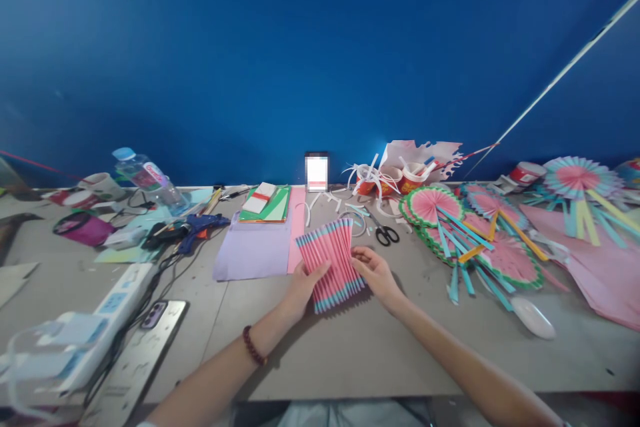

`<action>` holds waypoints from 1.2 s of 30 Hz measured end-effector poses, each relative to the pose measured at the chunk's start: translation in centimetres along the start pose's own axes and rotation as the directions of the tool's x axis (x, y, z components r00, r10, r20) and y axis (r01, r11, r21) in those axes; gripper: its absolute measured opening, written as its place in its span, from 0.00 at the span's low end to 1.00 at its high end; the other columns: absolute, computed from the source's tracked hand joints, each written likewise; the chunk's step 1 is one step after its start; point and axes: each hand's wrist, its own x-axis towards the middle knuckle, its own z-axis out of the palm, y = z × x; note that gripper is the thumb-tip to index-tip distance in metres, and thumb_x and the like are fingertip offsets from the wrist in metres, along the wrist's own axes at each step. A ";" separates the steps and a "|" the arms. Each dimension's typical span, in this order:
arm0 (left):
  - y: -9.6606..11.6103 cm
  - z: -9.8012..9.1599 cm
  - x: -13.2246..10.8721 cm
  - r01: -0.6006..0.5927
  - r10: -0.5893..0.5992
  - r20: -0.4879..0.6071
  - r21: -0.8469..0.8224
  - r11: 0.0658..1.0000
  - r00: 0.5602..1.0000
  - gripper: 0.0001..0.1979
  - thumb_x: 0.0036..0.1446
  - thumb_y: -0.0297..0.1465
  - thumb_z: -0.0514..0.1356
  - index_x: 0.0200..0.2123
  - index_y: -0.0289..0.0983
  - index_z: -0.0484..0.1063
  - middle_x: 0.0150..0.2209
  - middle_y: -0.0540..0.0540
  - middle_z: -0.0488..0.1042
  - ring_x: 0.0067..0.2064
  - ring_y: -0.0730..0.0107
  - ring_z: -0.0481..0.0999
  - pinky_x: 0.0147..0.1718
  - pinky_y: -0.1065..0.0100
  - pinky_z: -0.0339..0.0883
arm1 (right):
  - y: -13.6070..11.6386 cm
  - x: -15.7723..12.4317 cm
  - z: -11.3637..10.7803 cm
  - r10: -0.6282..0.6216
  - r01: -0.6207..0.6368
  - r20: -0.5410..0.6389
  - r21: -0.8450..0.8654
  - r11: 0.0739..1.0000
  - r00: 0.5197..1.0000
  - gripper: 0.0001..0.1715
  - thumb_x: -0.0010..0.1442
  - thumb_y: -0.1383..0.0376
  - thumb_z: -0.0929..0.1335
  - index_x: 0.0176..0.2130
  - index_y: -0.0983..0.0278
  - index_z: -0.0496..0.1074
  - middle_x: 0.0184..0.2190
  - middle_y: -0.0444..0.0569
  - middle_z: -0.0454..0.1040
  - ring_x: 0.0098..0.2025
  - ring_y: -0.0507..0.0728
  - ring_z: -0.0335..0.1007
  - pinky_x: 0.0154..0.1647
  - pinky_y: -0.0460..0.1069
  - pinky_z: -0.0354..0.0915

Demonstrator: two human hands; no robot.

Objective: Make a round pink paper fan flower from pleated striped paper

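A pink accordion-pleated paper with blue edges (331,260) lies on the grey table (360,347) in front of me. My left hand (303,283) grips its left side, fingers closed over the folds. My right hand (375,272) holds its right edge, fingers curled against the pleats. A dark bead bracelet (253,345) circles my left wrist.
Black scissors (386,233) lie just behind the paper. Finished pink paper fans with blue and yellow sticks (475,240) fill the right. Lilac and pink sheets (253,250), a blue glue gun (197,227), a water bottle (145,177), a power strip (120,293) and a phone (153,315) sit left.
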 end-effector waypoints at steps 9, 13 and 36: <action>1.0 -1.0 1.1 -0.108 0.114 -0.120 0.049 0.993 0.986 0.23 0.42 0.43 0.69 0.39 0.35 0.73 0.39 0.43 0.79 0.41 0.61 0.78 0.44 0.62 0.69 | 0.3 0.9 -1.4 0.007 -0.004 -0.093 0.031 1.000 0.996 0.23 0.45 0.50 0.74 0.33 0.63 0.69 0.23 0.40 0.68 0.25 0.50 0.61 0.27 0.45 0.57; 1.2 -0.9 1.2 -0.153 0.159 -0.127 0.061 0.986 0.979 0.23 0.43 0.43 0.68 0.40 0.35 0.73 0.40 0.43 0.78 0.43 0.60 0.77 0.46 0.60 0.68 | 0.5 1.2 -1.7 0.016 -0.010 -0.116 0.050 0.999 0.993 0.24 0.44 0.50 0.74 0.34 0.63 0.69 0.22 0.39 0.68 0.24 0.49 0.60 0.26 0.45 0.56; 1.2 0.3 -0.1 -0.079 0.082 -0.011 0.155 0.985 0.997 0.24 0.38 0.39 0.71 0.38 0.34 0.73 0.39 0.41 0.79 0.38 0.59 0.79 0.37 0.62 0.73 | -1.0 -1.0 0.9 0.075 -0.109 0.218 0.149 0.983 0.973 0.23 0.47 0.57 0.75 0.42 0.61 0.71 0.40 0.49 0.77 0.42 0.57 0.73 0.48 0.54 0.67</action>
